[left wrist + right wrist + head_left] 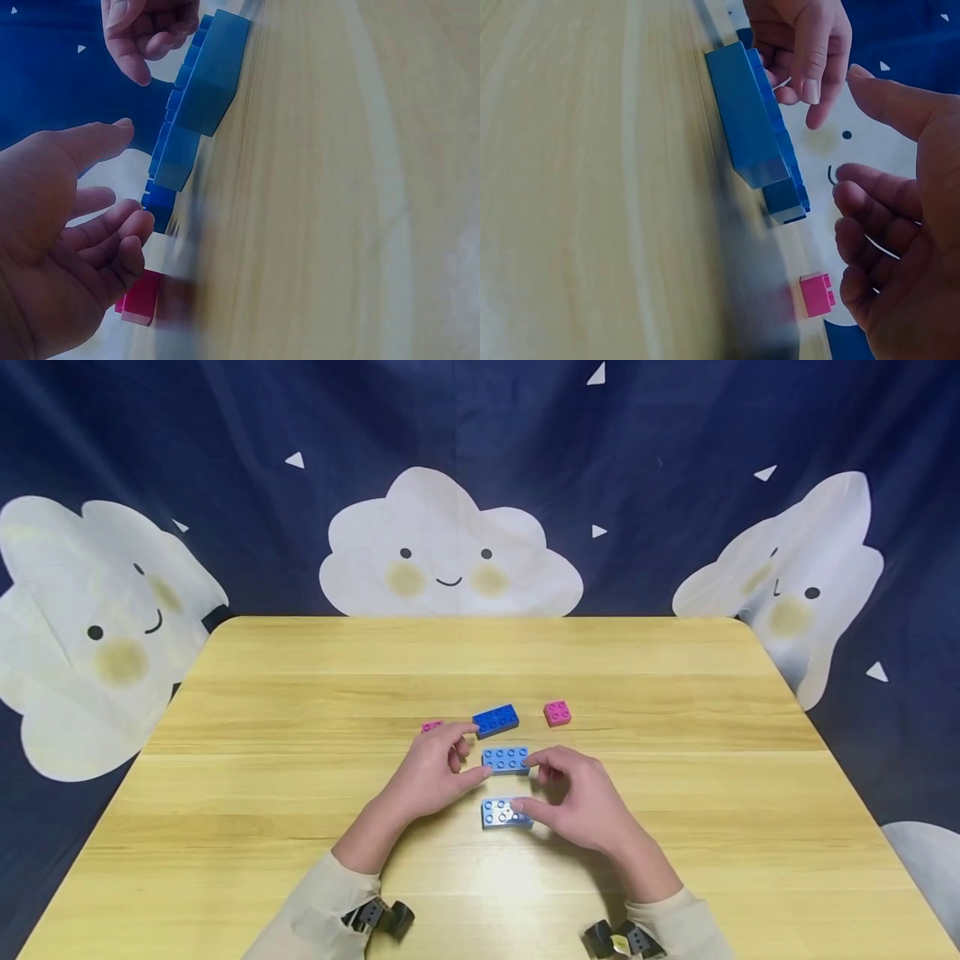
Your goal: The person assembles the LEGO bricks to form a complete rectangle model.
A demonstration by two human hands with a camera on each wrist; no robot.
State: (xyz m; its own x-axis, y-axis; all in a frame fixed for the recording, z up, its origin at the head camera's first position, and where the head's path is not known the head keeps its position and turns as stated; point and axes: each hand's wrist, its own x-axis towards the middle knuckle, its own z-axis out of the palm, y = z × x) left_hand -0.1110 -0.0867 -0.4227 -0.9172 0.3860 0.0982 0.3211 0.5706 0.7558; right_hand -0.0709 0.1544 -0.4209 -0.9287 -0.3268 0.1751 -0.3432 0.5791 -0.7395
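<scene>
Loosely spread and empty, the left hand (431, 774) and right hand (583, 797) flank the middle brick (506, 759); a stray fingertip could shove the dark-blue brick (498, 720) behind it.

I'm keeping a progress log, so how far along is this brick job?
Looks done: three blue bricks laid in a rough column, pink bricks either side of the farthest. In hand: apparently nothing; the left hand and right hand grip no brick. Remaining: probably any joining, since all five look separate.
</scene>
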